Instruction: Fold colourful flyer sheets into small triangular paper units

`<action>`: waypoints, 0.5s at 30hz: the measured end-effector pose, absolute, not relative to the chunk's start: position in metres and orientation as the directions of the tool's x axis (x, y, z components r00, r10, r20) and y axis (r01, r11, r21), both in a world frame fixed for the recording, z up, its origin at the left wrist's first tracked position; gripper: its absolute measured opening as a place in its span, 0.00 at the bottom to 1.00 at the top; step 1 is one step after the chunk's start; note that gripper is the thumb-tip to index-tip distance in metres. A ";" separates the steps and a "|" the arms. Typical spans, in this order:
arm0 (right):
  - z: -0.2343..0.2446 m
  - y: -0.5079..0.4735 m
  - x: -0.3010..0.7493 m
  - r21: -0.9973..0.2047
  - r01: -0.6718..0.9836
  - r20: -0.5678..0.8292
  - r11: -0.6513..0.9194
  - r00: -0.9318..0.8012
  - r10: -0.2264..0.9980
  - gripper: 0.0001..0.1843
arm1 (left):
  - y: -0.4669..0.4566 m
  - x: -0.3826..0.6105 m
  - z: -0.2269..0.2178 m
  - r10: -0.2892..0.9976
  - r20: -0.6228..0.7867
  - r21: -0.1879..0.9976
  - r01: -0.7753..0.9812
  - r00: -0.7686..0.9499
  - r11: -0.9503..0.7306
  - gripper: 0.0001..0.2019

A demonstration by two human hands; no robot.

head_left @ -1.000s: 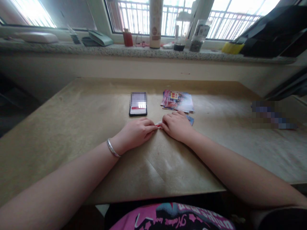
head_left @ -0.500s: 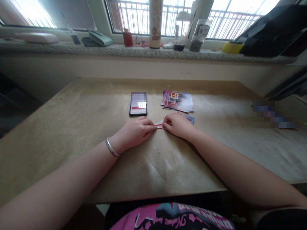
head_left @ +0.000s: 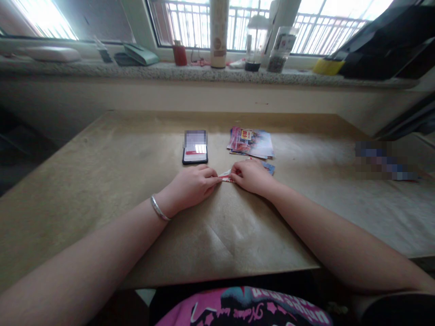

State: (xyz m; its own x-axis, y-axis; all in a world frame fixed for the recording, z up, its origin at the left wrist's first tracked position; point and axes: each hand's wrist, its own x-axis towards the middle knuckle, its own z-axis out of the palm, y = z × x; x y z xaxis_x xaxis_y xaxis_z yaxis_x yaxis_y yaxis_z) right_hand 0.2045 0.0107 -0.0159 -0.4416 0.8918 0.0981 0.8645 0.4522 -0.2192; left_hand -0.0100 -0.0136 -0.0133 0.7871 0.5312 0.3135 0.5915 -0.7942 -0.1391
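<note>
Between my hands, a piece of red and white printed paper [head_left: 225,177] lies on the table, looking folded along its near edge. My left hand [head_left: 196,183] has its fingers together and pinches the paper's left end. The fingers of my right hand [head_left: 252,177] are bent and closed on the right end, covering much of it. Beyond my right hand a blue printed corner [head_left: 269,168] sticks out; whether it is part of the same paper I cannot tell. Just past it lies a stack of colourful printed leaflets [head_left: 252,143]. A phone [head_left: 195,156] rests beyond my left hand.
The table [head_left: 102,181] has a light brown cover. On the stone windowsill [head_left: 190,74] stand a red bottle [head_left: 179,53], a tall cylinder [head_left: 218,36], clear containers [head_left: 278,54] and a dark bag [head_left: 384,45]. A blurred item [head_left: 385,160] lies at the table's right.
Both hands stay almost in place on the paper. The whole view has shifted very slightly.
</note>
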 end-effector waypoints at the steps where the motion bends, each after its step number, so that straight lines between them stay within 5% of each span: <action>1: -0.016 0.011 0.204 -0.217 0.865 0.101 0.452 -0.441 0.892 0.12 | -0.014 -0.010 -0.013 0.531 0.314 -0.144 0.592 0.787 -0.793 0.12; 15: -0.018 0.012 0.205 -0.213 0.868 0.105 0.449 -0.436 0.894 0.11 | -0.016 -0.008 -0.004 0.592 0.247 -0.139 0.632 0.768 -0.762 0.13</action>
State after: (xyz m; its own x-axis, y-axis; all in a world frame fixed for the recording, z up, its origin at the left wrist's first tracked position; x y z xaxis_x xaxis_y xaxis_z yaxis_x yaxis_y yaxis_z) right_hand 0.2051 0.0118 -0.0177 -0.4361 0.8937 0.1049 0.8680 0.4486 -0.2132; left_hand -0.0077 -0.0164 -0.0041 0.7675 0.5917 0.2466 0.6322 -0.7623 -0.1387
